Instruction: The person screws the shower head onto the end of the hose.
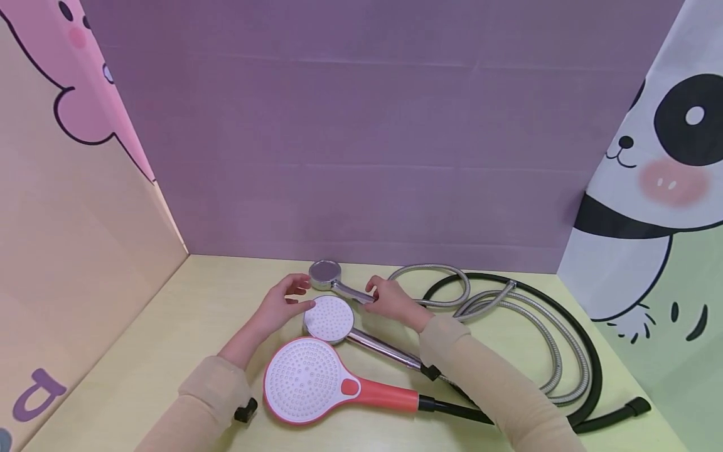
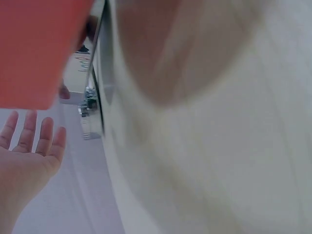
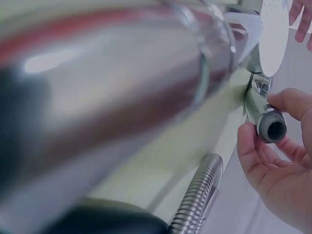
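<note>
My right hand [image 1: 395,304] pinches the handle end of a small chrome shower head [image 1: 325,274] near the back of the table. In the right wrist view, thumb and fingers hold that handle [image 3: 271,126], whose dark end shows an open hole with no hose in it. My left hand [image 1: 282,306] hovers left of the small head, fingers extended; its thumb is by the rim of a white-faced chrome shower head [image 1: 329,318], contact unclear. The left wrist view shows the hand's spread fingers [image 2: 28,134]. Closest to me lies a large red and white shower head [image 1: 305,380].
Coiled silver metal hoses [image 1: 556,351] and a black hose [image 1: 596,370] lie on the right of the table [image 1: 169,351]. The black hose's end fitting [image 1: 638,407] points right. A purple backdrop [image 1: 361,157] stands behind; printed panels flank both sides.
</note>
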Action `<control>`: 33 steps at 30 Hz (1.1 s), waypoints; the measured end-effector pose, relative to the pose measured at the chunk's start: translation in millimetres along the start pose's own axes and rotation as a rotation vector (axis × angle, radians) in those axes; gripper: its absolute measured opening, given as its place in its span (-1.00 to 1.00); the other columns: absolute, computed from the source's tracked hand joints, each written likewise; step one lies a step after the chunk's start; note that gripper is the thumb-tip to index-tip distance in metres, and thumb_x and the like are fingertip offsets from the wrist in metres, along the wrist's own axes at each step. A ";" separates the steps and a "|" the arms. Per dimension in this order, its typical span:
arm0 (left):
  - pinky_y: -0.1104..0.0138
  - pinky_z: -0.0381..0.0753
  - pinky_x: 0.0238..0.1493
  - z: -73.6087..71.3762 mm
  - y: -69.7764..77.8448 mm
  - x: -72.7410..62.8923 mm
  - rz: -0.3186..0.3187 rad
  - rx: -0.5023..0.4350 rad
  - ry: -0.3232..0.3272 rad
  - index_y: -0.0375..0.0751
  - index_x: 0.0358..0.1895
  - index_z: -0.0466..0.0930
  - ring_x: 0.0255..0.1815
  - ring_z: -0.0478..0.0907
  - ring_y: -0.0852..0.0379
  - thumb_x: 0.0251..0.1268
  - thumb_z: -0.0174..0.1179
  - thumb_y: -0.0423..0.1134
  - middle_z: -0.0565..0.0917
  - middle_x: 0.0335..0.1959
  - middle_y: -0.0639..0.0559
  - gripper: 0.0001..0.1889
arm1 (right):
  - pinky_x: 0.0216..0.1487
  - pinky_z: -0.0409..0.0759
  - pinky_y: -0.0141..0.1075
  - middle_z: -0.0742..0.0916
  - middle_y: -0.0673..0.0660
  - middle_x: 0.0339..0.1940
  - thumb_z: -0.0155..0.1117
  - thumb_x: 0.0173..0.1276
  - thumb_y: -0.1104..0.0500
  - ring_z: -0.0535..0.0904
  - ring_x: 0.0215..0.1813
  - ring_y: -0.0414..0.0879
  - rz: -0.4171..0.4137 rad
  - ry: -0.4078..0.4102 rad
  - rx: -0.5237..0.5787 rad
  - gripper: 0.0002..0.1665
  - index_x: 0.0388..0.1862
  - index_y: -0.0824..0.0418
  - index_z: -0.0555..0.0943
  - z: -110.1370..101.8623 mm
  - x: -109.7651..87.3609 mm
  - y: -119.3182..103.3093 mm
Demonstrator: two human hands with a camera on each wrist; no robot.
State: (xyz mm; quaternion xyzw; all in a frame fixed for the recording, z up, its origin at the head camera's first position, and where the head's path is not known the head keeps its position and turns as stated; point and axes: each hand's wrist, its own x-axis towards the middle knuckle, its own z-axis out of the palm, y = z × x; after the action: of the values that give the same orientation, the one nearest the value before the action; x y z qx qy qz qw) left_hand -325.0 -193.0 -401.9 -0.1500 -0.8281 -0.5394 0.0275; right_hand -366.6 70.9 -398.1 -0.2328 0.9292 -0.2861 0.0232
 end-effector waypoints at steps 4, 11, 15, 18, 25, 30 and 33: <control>-0.09 0.46 0.15 -2.8 9.7 -3.8 0.013 0.020 -0.004 -0.30 0.22 0.34 0.12 0.44 -0.27 0.12 0.31 -0.38 0.51 0.08 -0.32 -0.43 | -0.28 0.52 -0.31 0.67 0.12 -0.41 0.36 0.05 0.21 0.49 -0.41 -0.15 0.028 0.026 0.019 -0.61 -0.14 0.30 0.51 -7.3 -3.9 0.9; -0.08 0.48 0.13 -3.2 30.8 -9.1 0.033 0.017 -0.011 -0.24 0.22 0.36 0.11 0.46 -0.21 0.11 0.32 -0.37 0.54 0.05 -0.24 -0.43 | -0.28 0.54 -0.31 0.68 0.15 -0.33 0.33 0.03 0.22 0.55 -0.36 -0.14 0.031 0.127 0.036 -0.66 -0.17 0.25 0.55 -14.7 -11.3 5.6; -0.04 0.50 0.13 2.4 44.9 -12.8 0.015 0.010 -0.015 -0.25 0.23 0.35 0.11 0.45 -0.24 0.11 0.32 -0.37 0.53 0.05 -0.26 -0.42 | -0.23 0.55 -0.32 0.70 0.12 -0.28 0.32 0.05 0.23 0.57 -0.31 -0.14 0.024 0.172 0.052 -0.71 -0.20 0.22 0.55 -20.1 -14.5 3.5; 0.00 0.52 0.12 7.7 54.5 -16.4 -0.004 -0.009 -0.004 -0.23 0.24 0.34 0.11 0.46 -0.23 0.11 0.32 -0.37 0.53 0.05 -0.26 -0.41 | -0.22 0.54 -0.31 0.69 0.07 -0.29 0.34 0.05 0.23 0.54 -0.32 -0.14 0.025 0.208 0.068 -0.72 -0.22 0.21 0.56 -25.5 -17.8 -0.6; 0.06 0.54 0.14 20.0 72.0 -21.8 -0.033 -0.084 0.013 -0.24 0.26 0.31 0.12 0.46 -0.18 0.12 0.31 -0.37 0.52 0.08 -0.27 -0.40 | -0.28 0.54 -0.36 0.69 0.10 -0.31 0.37 0.06 0.22 0.57 -0.37 -0.16 0.034 0.276 0.152 -0.69 -0.19 0.25 0.58 -35.1 -23.2 -3.7; 0.18 0.57 0.11 29.2 81.0 -21.4 -0.054 -0.154 0.027 -0.22 0.25 0.34 0.12 0.48 -0.12 0.12 0.31 -0.40 0.52 0.09 -0.29 -0.42 | -0.36 0.56 -0.39 0.68 0.14 -0.24 0.39 0.11 0.21 0.67 -0.28 -0.08 0.057 0.292 0.257 -0.70 -0.17 0.22 0.57 -40.3 -26.6 -5.2; 0.26 0.60 0.07 36.0 84.6 -19.8 -0.082 -0.207 0.040 -0.17 0.24 0.34 0.13 0.48 -0.10 0.12 0.30 -0.40 0.53 0.08 -0.24 -0.42 | -0.44 0.54 -0.42 0.66 0.15 -0.23 0.39 0.12 0.21 0.68 -0.28 -0.07 0.068 0.309 0.332 -0.70 -0.16 0.23 0.56 -44.2 -30.0 -7.4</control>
State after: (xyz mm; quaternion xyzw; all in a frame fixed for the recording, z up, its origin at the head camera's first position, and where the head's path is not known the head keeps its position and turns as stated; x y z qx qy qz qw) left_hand -278.5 -133.3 -346.1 -0.1073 -0.7729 -0.6254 0.0063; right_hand -344.6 101.9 -359.8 -0.1481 0.8692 -0.4664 -0.0716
